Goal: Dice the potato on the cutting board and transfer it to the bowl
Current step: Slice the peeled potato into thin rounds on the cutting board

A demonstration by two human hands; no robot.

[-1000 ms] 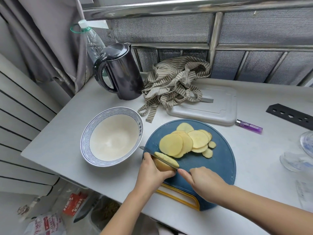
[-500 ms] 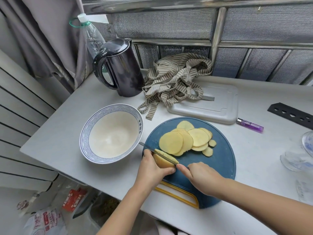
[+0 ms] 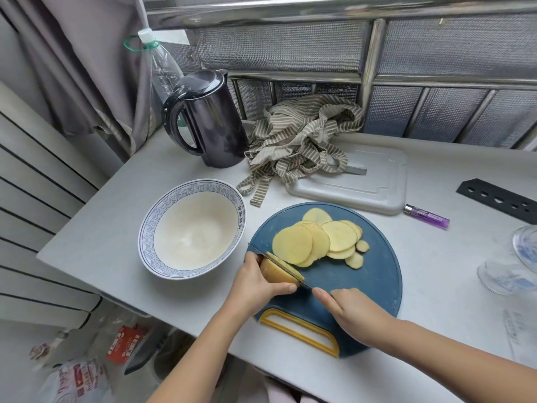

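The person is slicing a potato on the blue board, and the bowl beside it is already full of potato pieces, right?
Not quite. The head view shows the bowl holds no potato yet; all the slices lie on the blue board. The rest is right: the left hand holds the potato while the right hand works the knife through it.

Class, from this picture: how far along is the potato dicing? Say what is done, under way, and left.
Done: a fan of round pale-yellow potato slices lies on the round blue cutting board. In hand: the left hand grips the unsliced potato end while the right hand holds the knife, blade in it. Left: no dice cut, and the white blue-rimmed bowl holds no potato.
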